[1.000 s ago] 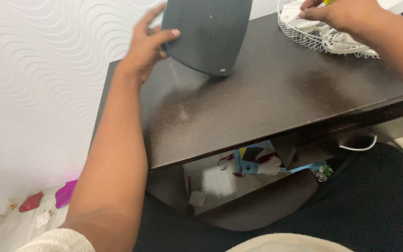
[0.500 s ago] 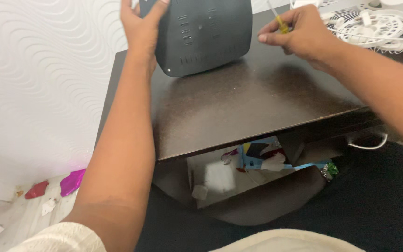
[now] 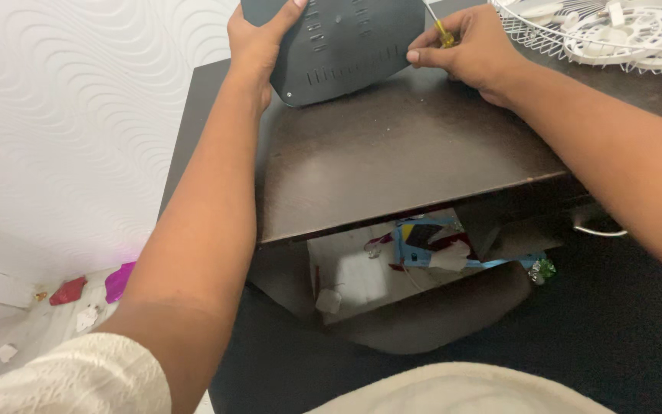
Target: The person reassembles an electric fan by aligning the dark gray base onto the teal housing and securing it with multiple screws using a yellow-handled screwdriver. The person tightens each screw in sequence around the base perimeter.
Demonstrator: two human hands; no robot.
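I see the dark table [image 3: 392, 153] filling the centre of the view, set against a white wall with a wavy relief [image 3: 63, 115]. Below the front edge of the table, a floor area holds scattered coloured paper scraps [image 3: 430, 249]; more scraps, red and pink, lie on the floor at far left [image 3: 90, 287].

At the upper right of the table stands a white wire basket [image 3: 522, 34]. It contains white plastic parts, one of them a round slotted piece [image 3: 626, 34]; I cannot identify the rest.

The dark grey plastic panel [image 3: 346, 46] stands on its lower edge at the rear of the table, tilted, slotted face toward me. Its long axis runs roughly left to right; the top is cut off by the frame edge. A screw hole shows at its lower left corner.

My left hand [image 3: 258, 50] grips the left edge of the panel, fingers closed around it, thumb on the face. My right hand [image 3: 473, 50] is closed on a yellow-handled screwdriver [image 3: 442, 31], at the right edge of the panel. Nothing stands between the hands and the panel.
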